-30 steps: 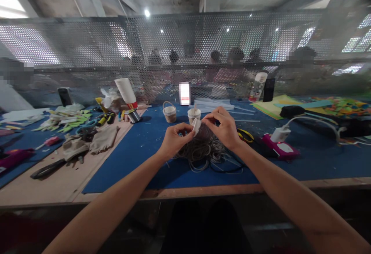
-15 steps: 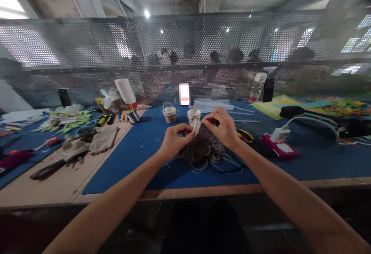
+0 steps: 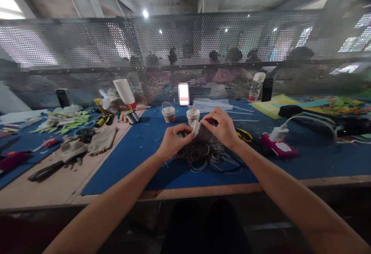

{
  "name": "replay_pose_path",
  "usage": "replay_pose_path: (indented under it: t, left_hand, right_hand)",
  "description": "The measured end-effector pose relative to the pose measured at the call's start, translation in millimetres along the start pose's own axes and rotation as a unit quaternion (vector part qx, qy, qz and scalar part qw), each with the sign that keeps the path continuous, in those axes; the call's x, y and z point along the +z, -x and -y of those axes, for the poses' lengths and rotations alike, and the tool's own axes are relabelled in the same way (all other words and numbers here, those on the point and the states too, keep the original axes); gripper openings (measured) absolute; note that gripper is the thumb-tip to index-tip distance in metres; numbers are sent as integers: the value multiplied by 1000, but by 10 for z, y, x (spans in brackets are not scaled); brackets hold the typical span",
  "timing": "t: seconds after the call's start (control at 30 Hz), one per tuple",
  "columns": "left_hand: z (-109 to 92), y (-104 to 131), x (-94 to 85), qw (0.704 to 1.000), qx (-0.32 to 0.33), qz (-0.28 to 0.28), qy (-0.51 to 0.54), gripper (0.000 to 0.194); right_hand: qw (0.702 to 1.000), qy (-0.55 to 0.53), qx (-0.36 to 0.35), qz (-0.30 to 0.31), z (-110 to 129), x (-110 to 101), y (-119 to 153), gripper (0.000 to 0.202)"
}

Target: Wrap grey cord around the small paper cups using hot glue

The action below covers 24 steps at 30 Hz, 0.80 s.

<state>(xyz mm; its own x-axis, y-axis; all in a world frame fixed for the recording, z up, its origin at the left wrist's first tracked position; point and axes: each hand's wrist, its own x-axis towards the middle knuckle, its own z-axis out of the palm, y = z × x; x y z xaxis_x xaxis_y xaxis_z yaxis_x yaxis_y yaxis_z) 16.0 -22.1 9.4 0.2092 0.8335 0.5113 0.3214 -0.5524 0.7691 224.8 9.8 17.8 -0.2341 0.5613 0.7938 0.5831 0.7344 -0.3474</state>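
Holds a small white cup [image 3: 196, 128] in the left hand [image 3: 175, 140], clamped near the rim between thumb and fingers, above a loose pile of grey cord [image 3: 199, 151] on the counter [image 3: 121, 146]. Tilts it, mouth to the left and base to the right, probably to leave the outer wall open to the right hand [image 3: 222, 126]. Pinches with the right fingertips just beside that wall, thumb and forefinger drawn together as if for something fine; cannot tell for certain from this view about any strand between them. Works with hands near each other but apart, bent inward over the pile, presumably for steadiness and short reach. Has a handled basket [image 3: 169, 115] and another small pot [image 3: 193, 117] upright just beyond, likely within sight for comparison and out of the way of both wrists. Has a lit phone [image 3: 183, 95] standing upright behind them, screen facing back, perhaps for easy viewing. Has a leaning stack of white cups [image 3: 124, 90] off to the left, seemingly held up by the metal can [image 3: 133, 117] beneath. Has a yellow-handled tool [image 3: 245, 135] and a magenta device [image 3: 279, 146] to the right, apparently handy yet clear of the cord.
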Motion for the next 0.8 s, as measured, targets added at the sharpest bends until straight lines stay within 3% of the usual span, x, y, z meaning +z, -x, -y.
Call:
replay_pose_path:
  t: [0.37, 0.8]
  left_hand:
    - [10, -4, 4, 1000, -10, -4, 20, 11]
    - [10, -11, 6, 990, -72, -7, 119, 19]
  right_hand:
    - [1000, -10, 18, 3, -9, -4, 0, 8]
    - [998, -27, 50, -3, -147, 25, -33, 17]
